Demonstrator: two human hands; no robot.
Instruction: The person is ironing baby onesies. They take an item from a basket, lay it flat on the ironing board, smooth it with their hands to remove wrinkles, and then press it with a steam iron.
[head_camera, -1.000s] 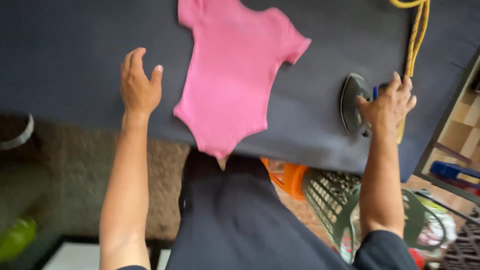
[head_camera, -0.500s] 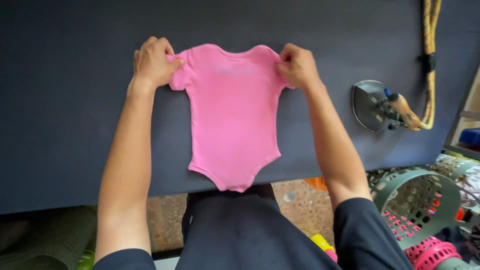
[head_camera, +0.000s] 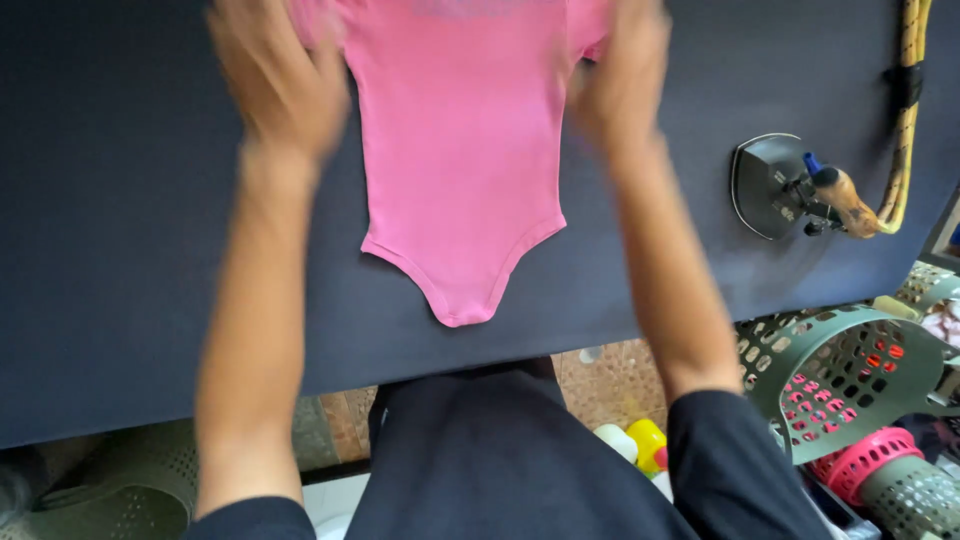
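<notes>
Both arms stretched forward over the dark tabletop (head_camera: 120, 250), motion-blurred. Left hand (head_camera: 280, 85) at the left shoulder of a pink baby bodysuit (head_camera: 460, 180), right hand (head_camera: 620, 85) at the right shoulder; each grip seemingly closed on fabric, though too smeared to tell for sure. Bodysuit flat, smooth, crotch end pointing toward the near edge, top at the far side. Iron (head_camera: 775, 185) near the right edge, yellow cord (head_camera: 905, 110) alongside. Green baskets (head_camera: 850, 375) below the right corner.

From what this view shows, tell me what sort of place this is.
Probably a garment pressing or laundry workstation. A pink baby bodysuit lies flat on a dark padded table, an iron with a braided cord rests beside it, and perforated plastic baskets stand below the table edge.
</notes>
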